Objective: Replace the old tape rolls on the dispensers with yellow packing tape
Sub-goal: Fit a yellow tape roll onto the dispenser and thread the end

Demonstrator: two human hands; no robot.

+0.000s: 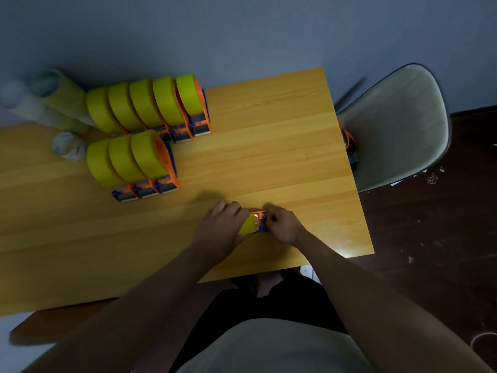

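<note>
An orange and blue tape dispenser (260, 221) with a yellow tape roll (248, 224) on it lies on the wooden table (269, 146) near the front edge. My left hand (220, 227) covers and grips the roll side. My right hand (282, 226) pinches the dispenser's front end, fingers closed on it. Two rows of loaded dispensers with yellow rolls stand at the back left: a far row (150, 106) and a near row (129, 160).
Pale tape tubes and a small whitish roll (68, 146) lie at the table's far left. A grey chair (398, 125) stands past the right edge, with another orange dispenser (349, 146) on it. Bits of litter dot the dark floor at the right.
</note>
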